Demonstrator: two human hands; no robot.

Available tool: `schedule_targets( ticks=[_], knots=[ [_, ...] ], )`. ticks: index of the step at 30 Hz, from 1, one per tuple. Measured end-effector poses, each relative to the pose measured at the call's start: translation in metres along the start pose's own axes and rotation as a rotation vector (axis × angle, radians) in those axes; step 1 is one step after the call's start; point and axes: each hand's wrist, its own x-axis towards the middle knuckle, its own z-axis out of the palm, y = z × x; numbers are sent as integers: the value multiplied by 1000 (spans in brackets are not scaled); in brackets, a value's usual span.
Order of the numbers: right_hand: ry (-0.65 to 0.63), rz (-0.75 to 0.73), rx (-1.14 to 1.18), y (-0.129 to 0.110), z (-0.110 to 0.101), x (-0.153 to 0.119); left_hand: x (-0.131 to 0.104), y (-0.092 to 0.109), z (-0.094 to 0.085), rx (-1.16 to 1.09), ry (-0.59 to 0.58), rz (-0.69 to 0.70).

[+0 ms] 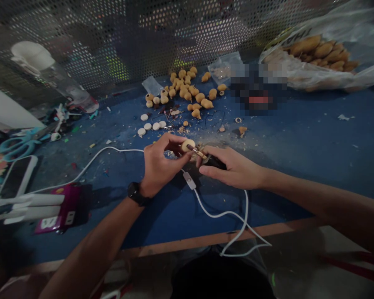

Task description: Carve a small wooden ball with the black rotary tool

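Between the thumb and fingers of my left hand is a small pale gourd piece, its round face turned to the right. My right hand wraps round a black-bodied rotary tool with a brass-coloured collet. The tool's dark tip meets or overlaps the face of the gourd piece; exact contact is hard to make out. A white cord with an inline switch runs below the hands. Shavings lie just beyond my fingers.
Several small gourds are heaped at the back, with white discs nearer. A plastic bag of gourds stands back right. On the left are light-blue scissors, a phone and a purple power strip. Perforated metal rises behind.
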Motion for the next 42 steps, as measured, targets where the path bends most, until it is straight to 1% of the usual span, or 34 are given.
schedule_targets(
  ticks=[3, 7, 9, 12, 15, 20, 23, 30, 35, 38, 40, 42],
  knots=[
    [47, 26, 15, 0, 1, 0, 0, -1, 0, 18, 10, -12],
    [-5, -50, -50, 1, 0, 0, 0, -2, 0, 14, -9, 4],
    [-3, -34, -58, 1, 0, 0, 0, -2, 0, 22, -7, 9],
    [32, 29, -41, 1, -1, 0, 0, -2, 0, 28, 3, 0],
    [12, -13, -84, 2, 0, 0, 0, -2, 0, 20, -4, 12],
    [12, 18, -81, 2, 0, 0, 1, -2, 0, 21, 15, 27],
    [3, -13, -103, 3, 0, 0, 1, -1, 1, 15, 12, 36],
    [-9, -11, -117, 3, -1, 0, 1, 0, 0, 18, 8, 39],
    [12, -27, -137, 3, -1, 0, 1, -2, 0, 37, 2, 28],
    [-14, -50, -134, 2, 0, 0, 1, -2, 0, 32, 1, 24],
    [-19, -43, -127, 3, 0, -1, 1, -2, -1, 19, 0, 24],
    [4, -7, -108, 3, 0, -1, 1, 0, -1, 14, 5, 21]
  ],
)
